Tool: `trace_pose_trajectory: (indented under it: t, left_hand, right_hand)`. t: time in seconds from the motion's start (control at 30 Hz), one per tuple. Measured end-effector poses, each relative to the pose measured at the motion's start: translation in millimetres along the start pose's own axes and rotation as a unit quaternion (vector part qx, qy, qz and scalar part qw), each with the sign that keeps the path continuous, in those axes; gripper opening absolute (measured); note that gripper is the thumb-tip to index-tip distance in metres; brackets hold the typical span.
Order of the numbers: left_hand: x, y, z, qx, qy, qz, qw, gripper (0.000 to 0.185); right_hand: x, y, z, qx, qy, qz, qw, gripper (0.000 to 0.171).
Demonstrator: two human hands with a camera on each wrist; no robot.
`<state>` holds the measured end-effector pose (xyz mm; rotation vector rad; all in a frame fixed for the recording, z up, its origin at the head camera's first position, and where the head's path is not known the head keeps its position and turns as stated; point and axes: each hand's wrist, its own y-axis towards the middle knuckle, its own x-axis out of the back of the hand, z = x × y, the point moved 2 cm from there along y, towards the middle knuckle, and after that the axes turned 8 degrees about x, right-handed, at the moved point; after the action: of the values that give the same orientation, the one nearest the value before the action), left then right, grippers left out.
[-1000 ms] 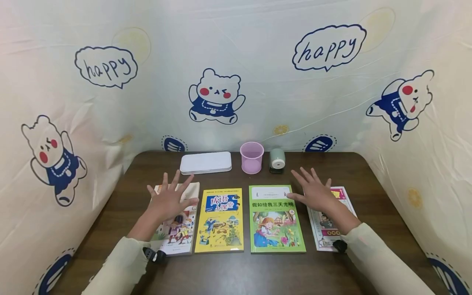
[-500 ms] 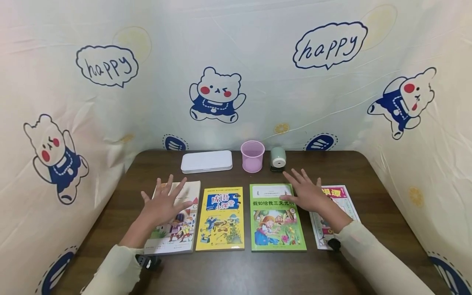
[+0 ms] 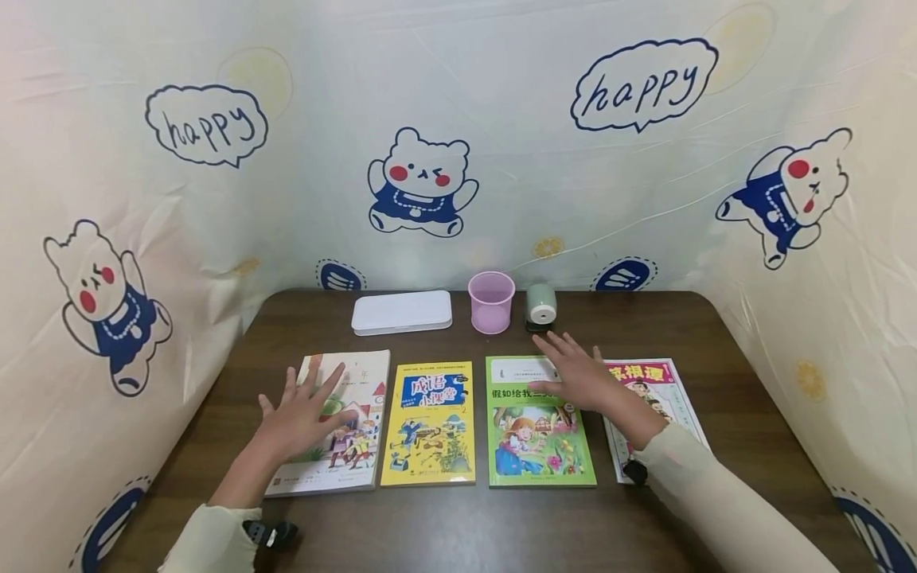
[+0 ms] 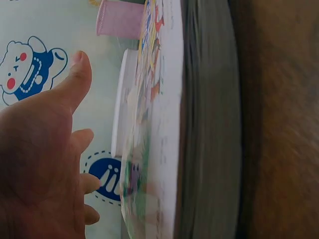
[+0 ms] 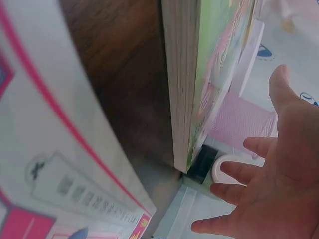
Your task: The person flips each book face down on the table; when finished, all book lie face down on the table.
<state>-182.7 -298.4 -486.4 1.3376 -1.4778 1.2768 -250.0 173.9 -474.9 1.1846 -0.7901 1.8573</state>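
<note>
Spread-fingered, my left hand [image 3: 297, 422] hovers above a thick white book [image 3: 358, 469] at the left; the left wrist view shows a gap between palm and cover. My right hand [image 3: 576, 378], fingers also spread, is over the upper right of a green book [image 3: 540, 446] and the near side of a white-and-pink book [image 3: 655, 390]. In the right wrist view that hand stays apart from both covers. A yellow book [image 3: 427, 430] lies between the white and green ones. Both hands hold nothing.
Along the table's back stand a white flat case [image 3: 401, 313], a pink mesh cup [image 3: 490, 302] and a green pencil sharpener [image 3: 540, 306]. A printed cloth [image 3: 301, 191] hangs around the brown table [image 3: 423, 529] on three sides.
My left hand has moved left and slightly toward me, uncovering more of the white book. The right hand has shifted left over the green book, uncovering the pink-titled one. The books have stayed put.
</note>
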Motion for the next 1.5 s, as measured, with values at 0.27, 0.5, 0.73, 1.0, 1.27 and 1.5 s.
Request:
trace_pose_trajectory:
  t: [0.27, 0.5, 0.73, 1.0, 1.27, 1.5]
  left_hand:
    - [-3.3, -13.3, 17.2, 0.016, -0.016, 0.021, 0.9995, 0.102]
    - [-5.6, -22.9, 30.5, 0.03, -0.044, 0.044, 0.9976, 0.103]
    - [-1.9, -39.1, 44.1, 0.036, -0.075, 0.068, 0.9942, 0.109]
    - [1.3, -50.6, 55.1, 0.041, -0.126, 0.119, 0.9841, 0.123]
    - [0.7, -55.3, 62.5, 0.049, -0.132, 0.15, 0.9785, 0.129]
    - [-2.4, -61.2, 67.8, 0.003, -0.158, 0.134, 0.9783, 0.132]
  right_hand:
    - [-4, 8, 13, 0.022, 0.009, 0.004, 1.0, 0.092]
    - [-10, 21, 23, 0.03, 0.006, 0.013, 0.999, 0.094]
    - [-14, 33, 39, 0.037, 0.007, 0.017, 0.999, 0.094]
    - [-20, 49, 63, 0.067, 0.016, 0.032, 0.997, 0.093]
    - [-22, 66, 83, 0.089, 0.009, 0.036, 0.995, 0.092]
    - [-27, 83, 92, 0.102, 0.008, 0.043, 0.994, 0.091]
